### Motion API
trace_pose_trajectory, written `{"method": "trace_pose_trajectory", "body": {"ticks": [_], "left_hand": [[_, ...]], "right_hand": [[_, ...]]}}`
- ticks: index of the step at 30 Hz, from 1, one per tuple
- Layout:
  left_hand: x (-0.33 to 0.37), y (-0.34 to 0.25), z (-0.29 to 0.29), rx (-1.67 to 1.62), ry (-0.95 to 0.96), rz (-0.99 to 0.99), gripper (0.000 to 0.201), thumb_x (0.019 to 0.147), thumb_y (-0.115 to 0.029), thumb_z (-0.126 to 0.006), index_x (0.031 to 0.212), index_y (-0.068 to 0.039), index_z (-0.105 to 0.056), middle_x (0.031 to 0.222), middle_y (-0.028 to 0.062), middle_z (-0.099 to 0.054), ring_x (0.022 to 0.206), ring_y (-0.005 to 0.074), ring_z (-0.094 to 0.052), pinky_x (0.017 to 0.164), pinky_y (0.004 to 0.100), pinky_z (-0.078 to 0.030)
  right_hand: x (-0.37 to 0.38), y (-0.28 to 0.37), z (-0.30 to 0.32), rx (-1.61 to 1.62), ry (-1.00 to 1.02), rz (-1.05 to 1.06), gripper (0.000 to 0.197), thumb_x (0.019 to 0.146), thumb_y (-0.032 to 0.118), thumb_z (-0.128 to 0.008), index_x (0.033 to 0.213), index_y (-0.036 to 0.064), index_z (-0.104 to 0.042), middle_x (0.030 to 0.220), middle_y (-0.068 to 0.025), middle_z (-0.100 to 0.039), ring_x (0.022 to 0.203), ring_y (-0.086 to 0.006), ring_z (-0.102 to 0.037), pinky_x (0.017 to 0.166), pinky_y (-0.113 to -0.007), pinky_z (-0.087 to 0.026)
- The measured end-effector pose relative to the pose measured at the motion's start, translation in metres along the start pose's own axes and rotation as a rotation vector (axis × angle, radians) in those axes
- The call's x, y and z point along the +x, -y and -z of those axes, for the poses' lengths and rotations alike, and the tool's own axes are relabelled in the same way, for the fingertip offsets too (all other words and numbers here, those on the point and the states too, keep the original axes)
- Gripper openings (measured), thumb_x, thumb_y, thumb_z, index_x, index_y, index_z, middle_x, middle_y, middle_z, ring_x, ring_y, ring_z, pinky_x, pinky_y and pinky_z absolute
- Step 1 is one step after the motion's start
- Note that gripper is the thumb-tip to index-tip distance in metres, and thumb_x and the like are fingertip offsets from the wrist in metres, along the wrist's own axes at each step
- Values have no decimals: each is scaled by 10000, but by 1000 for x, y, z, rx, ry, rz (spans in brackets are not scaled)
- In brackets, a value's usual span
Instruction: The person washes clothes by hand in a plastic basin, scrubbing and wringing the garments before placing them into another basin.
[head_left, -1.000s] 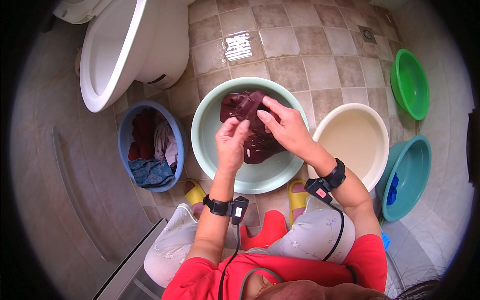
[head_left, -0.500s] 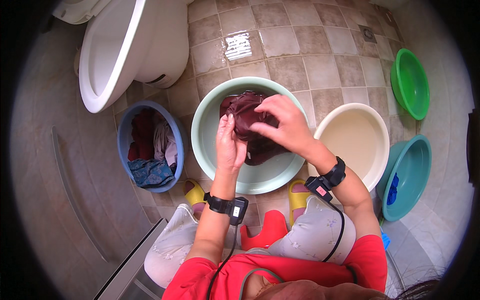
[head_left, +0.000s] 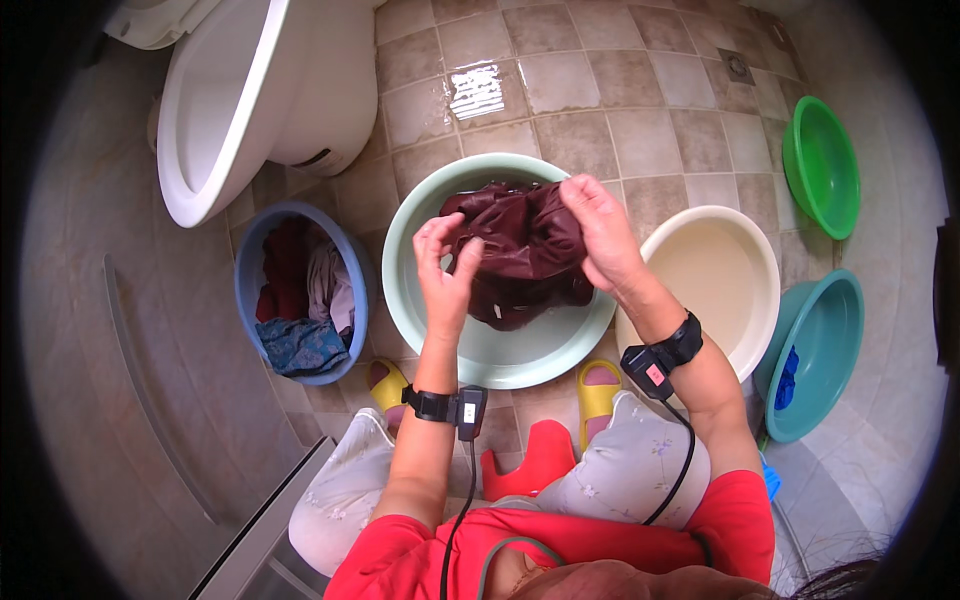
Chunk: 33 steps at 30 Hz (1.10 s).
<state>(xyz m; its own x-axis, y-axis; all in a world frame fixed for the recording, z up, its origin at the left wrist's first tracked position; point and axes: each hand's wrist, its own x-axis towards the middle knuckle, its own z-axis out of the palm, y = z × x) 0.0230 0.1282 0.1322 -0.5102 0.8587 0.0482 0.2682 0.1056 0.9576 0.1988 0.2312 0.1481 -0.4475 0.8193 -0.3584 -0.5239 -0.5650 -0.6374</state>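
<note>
A wet dark maroon garment (head_left: pixel 515 245) hangs bunched over a pale mint basin (head_left: pixel 510 370), its lower part lying in the water. My right hand (head_left: pixel 608 235) pinches the garment's right upper edge between thumb and fingers. On the left side of the cloth, my left hand (head_left: pixel 447 265) is open, thumb and fingers apart, close against the fabric. Whether its fingertips touch the cloth I cannot tell. Each wrist carries a black strap with a small box and a cable.
A blue tub (head_left: pixel 358 285) of clothes stands left, below the white toilet (head_left: pixel 325 90). At right are a cream basin (head_left: pixel 700 290) with cloudy water, a green basin (head_left: pixel 822 170) and a teal basin (head_left: pixel 835 350) holding something blue. A red stool (head_left: pixel 530 460) is under me.
My right hand has moved right and now grips the garment's edge, spreading the cloth. The left hand has let go of its pinch, shifted slightly left and opened.
</note>
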Motion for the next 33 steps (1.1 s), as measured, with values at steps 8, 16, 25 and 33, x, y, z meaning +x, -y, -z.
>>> {"method": "trace_pose_trajectory", "body": {"ticks": [8, 16, 25, 33], "left_hand": [[-13, 7, -2, -383, 79, 124, 106, 916, -46, -620, 1012, -2, -627, 1015, 38, -642, 939, 113, -586, 877, 264, -459], [17, -4, 29, 354, -300, -147, 470, 767, -15, -693, 1196, -42, -504, 1200, 92, -481, 1109, 209, -491, 954, 310, -406], [-26, 42, 3, -21, 937, 759, 115, 910, -135, -630, 971, -42, -604, 850, 22, -647, 717, 94, -618, 615, 232, -483], [-82, 78, -23, 781, 757, 209, 619, 711, -300, -800, 1188, -6, -538, 1012, 218, -669, 1013, 394, -616, 907, 463, -450]], "right_hand": [[-5, -1, -10, -192, 121, -120, 161, 994, 203, -550, 1035, 52, -587, 879, 13, -604, 759, -54, -567, 684, -216, -486], [4, -22, 66, -1026, 94, -105, 124, 856, 135, -644, 915, 27, -630, 788, -81, -671, 725, -156, -644, 664, -271, -521], [-30, -73, 118, -1951, 637, 322, 89, 744, 118, -661, 826, 97, -689, 814, -98, -688, 851, -259, -631, 713, -389, -506], [-8, -55, 85, -1658, 583, -163, 154, 808, 179, -672, 904, 60, -666, 838, -106, -674, 850, -257, -612, 747, -361, -500]]}}
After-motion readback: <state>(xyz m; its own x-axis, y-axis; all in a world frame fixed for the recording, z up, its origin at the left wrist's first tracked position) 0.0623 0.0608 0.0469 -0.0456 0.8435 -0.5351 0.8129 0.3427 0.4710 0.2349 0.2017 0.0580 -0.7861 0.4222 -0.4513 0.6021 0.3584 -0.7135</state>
